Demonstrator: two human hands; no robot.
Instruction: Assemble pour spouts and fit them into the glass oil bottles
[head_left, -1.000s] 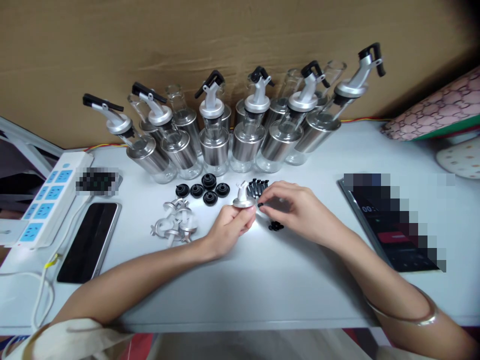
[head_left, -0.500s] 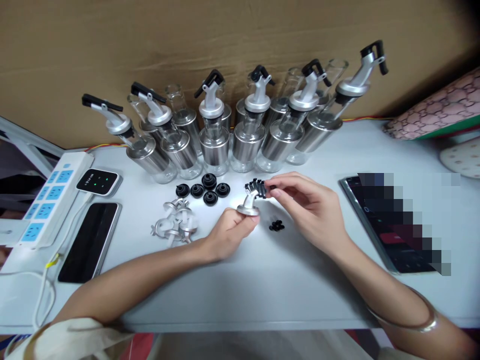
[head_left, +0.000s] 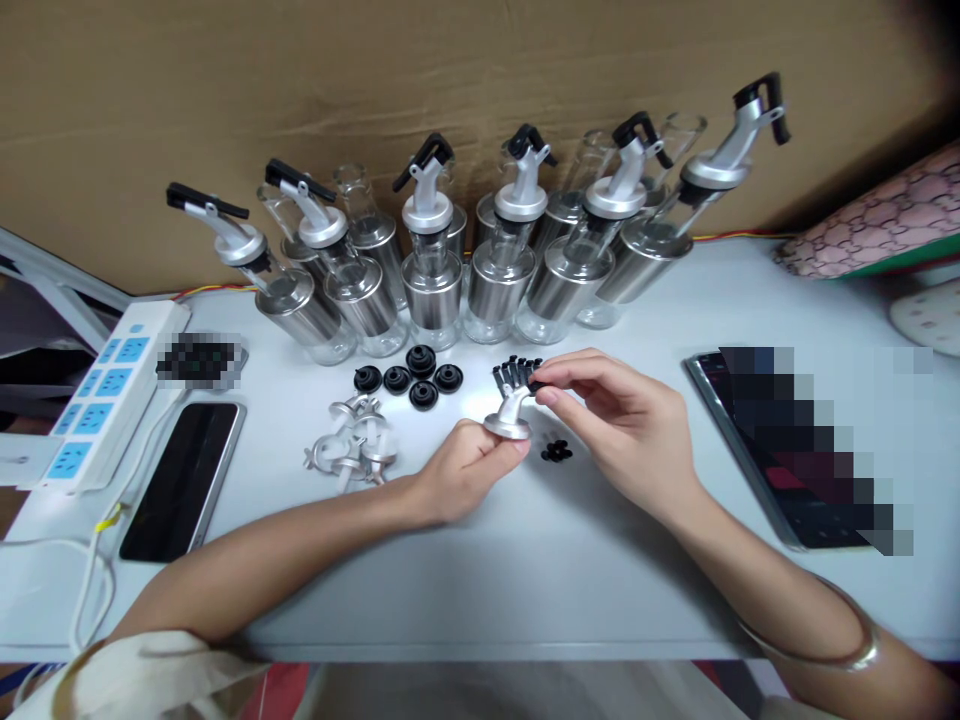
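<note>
My left hand [head_left: 469,468] is closed around the base of a silver pourer spout [head_left: 510,415], which stands upright with its neck leaning right. At the tip of that neck, the thumb and fingers of my right hand [head_left: 626,420] pinch a small black part [head_left: 535,387], mostly covered by the fingertips. Just behind the spout lies a row of black levers [head_left: 514,370]. A small heap of black caps [head_left: 557,451] rests below my right fingers. Several black ribbed stoppers [head_left: 423,394] and a pile of silver spout bodies [head_left: 349,450] lie to the left.
Several glass bottles with steel bands [head_left: 433,290] stand along the back, the front ones with pourers fitted. A power strip [head_left: 112,385] and a phone [head_left: 182,480] lie left. A larger dark-screened device [head_left: 780,470] lies right, near a pink patterned roll [head_left: 870,220].
The spout and both hands appear slightly further right and lower, while the whole view has also shifted a little. My right fingers are now closer to the spout's tip.
</note>
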